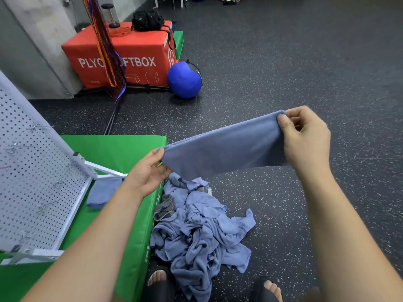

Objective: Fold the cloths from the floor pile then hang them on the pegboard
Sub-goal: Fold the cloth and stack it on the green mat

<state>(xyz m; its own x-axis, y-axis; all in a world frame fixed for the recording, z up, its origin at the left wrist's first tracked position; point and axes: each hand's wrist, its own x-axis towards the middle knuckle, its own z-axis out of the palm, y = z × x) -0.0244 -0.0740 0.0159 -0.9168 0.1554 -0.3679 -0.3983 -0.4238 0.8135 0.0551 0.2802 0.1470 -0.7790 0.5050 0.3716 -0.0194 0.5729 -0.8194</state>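
Observation:
I hold a blue cloth (226, 149) stretched in the air above the floor pile, folded over into a band. My right hand (305, 136) pinches its right end with thumb and fingers. My left hand (150, 171) pinches the left end, palm turned up. Below lies the pile of crumpled blue cloths (200, 232) on the dark floor, with a grey striped one (165, 207) among them. The white pegboard (32, 171) with metal hooks leans at the left on a green mat (117, 149). A folded blue cloth (104, 192) lies on the mat by the pegboard's foot.
An orange plyo soft box (130, 51) with a black bag (148, 19) stands at the back left, a blue ball (184, 80) beside it. Ropes (104, 40) hang in front of the box. My sandalled feet (159, 280) stand by the pile.

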